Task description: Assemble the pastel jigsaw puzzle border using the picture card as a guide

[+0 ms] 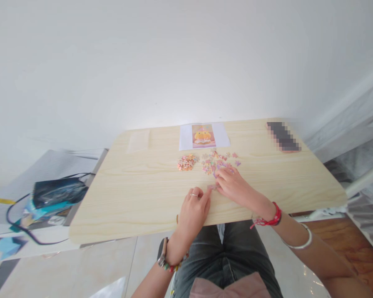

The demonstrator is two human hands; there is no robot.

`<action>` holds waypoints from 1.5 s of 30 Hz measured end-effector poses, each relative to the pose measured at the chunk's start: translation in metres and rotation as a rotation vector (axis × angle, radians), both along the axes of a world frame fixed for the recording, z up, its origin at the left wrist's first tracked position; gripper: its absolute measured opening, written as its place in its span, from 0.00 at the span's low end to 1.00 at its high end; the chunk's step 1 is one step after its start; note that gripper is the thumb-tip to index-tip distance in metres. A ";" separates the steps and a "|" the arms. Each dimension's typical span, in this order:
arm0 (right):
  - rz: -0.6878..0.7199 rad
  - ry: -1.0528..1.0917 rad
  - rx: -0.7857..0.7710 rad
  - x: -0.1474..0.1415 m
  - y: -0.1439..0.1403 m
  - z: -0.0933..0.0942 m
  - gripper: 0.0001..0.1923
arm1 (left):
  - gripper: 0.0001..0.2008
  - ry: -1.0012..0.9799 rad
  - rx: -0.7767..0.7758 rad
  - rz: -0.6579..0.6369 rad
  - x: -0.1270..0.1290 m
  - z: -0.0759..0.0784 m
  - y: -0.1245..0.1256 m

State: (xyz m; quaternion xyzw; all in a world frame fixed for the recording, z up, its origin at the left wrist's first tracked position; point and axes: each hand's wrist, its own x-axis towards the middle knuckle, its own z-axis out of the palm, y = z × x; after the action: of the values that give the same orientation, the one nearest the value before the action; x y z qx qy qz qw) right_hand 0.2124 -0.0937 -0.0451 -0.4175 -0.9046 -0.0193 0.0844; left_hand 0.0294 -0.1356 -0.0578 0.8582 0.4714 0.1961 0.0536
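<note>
Small pastel puzzle pieces (219, 160) lie scattered on a light wooden table (136, 194), with a tighter heap of pieces (187, 162) to their left. My right hand (236, 188) rests on the table with its fingers on the pieces at the near edge of the scatter. My left hand (192, 211), wearing a ring, lies beside it with fingers curled, its fingertips touching a small pink piece (210, 187) between the two hands. A printed picture of a yellow character (203, 135) lies behind the pieces.
A phone (282, 136) lies at the table's far right. A clear plastic bag (139, 140) lies at the far left. Left of the table a lower surface holds a dark bag (57, 191), blue boxes and a black cable. White metal rails stand at the right.
</note>
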 end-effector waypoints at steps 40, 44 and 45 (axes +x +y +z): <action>-0.235 0.474 -0.094 0.057 0.011 0.013 0.08 | 0.12 -0.110 0.101 0.052 -0.003 0.002 0.009; -0.269 0.451 -0.164 0.050 0.008 0.006 0.07 | 0.12 -0.123 0.148 0.093 -0.012 -0.001 0.010; -0.281 0.445 -0.174 0.048 0.008 0.005 0.07 | 0.12 -0.120 0.154 0.101 -0.013 -0.002 0.011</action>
State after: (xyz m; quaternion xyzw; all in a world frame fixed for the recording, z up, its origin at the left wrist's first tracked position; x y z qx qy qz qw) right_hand 0.2605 -0.0858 -0.0404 -0.5385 -0.7953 0.1393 0.2412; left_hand 0.0163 -0.1249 -0.0595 0.8218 0.4934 0.2850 0.0058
